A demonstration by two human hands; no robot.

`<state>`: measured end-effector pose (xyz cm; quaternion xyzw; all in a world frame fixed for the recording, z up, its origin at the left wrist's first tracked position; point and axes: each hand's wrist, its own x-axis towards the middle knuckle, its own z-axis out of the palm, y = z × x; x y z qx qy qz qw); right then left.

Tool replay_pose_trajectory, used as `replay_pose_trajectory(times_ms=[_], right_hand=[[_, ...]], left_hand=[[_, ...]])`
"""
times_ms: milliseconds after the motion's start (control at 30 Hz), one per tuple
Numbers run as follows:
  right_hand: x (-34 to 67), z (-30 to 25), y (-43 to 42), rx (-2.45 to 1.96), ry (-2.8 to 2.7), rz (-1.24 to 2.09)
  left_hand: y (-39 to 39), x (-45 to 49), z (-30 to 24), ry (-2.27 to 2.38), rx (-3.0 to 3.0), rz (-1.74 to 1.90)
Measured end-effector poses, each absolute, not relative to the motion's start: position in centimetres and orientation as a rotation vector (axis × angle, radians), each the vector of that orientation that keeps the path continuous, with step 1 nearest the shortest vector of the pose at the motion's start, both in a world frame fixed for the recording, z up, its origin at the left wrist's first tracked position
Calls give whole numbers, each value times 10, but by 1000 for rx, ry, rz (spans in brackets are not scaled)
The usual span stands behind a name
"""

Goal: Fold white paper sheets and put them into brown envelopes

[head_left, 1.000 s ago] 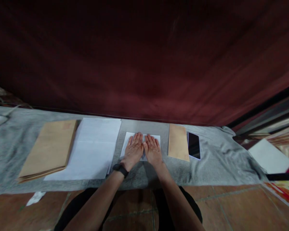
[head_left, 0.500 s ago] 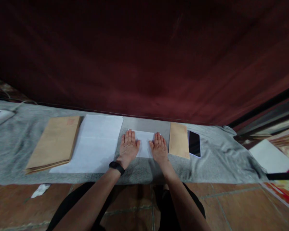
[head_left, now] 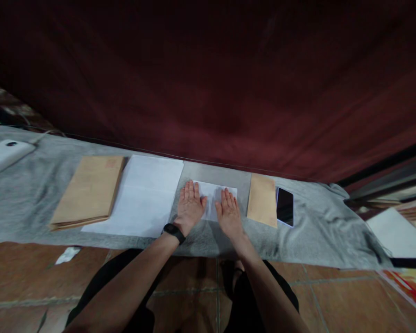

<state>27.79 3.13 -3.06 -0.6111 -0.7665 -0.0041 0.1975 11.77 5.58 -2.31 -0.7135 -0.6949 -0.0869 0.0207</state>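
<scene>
A small white sheet of paper [head_left: 211, 192], apparently folded, lies on the grey cloth in front of me. Flat on its left part rests my left hand [head_left: 190, 204], fingers stretched out, a black band on the wrist. My right hand [head_left: 229, 213] lies flat on the right part, its fingers pointing away from me. Left of my hands are large white sheets [head_left: 143, 196], partly under a stack of brown envelopes [head_left: 88, 190]. Close to the right hand is a single brown envelope [head_left: 262, 200]. Neither hand grips anything.
A dark phone [head_left: 284, 206] lies right of the single envelope. At the far left sits a white device [head_left: 7, 156] with a cable. The grey cloth [head_left: 319, 226] covers a narrow bench, with a dark red curtain [head_left: 208, 115] behind it. White scrap [head_left: 68, 255] lies on the tiled floor.
The view has shifted and tilted slightly. My right hand has slid a little inward and nearer me on the paper, so the paper's upper right corner now shows. Both hands stay flat.
</scene>
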Motion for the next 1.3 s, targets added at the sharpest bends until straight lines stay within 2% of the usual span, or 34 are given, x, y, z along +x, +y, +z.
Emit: replay_pose_trajectory(times_ms=[167,600,900,1300], right_hand=[[263,-34,21,-1632,-2262,82],[271,-28,19,-1733,-2245,29],[273,-31,20,-1753,-2299,34],[288,-33,17,-1806,-2204,-13]], left_hand=[[55,117,-22,-2151,-2214,-252],[53,114,-19,-2094,-2230,-380],[41,137,-18,-1668,-2698,-496],[42,126,-21,-1787,-2583,-373]])
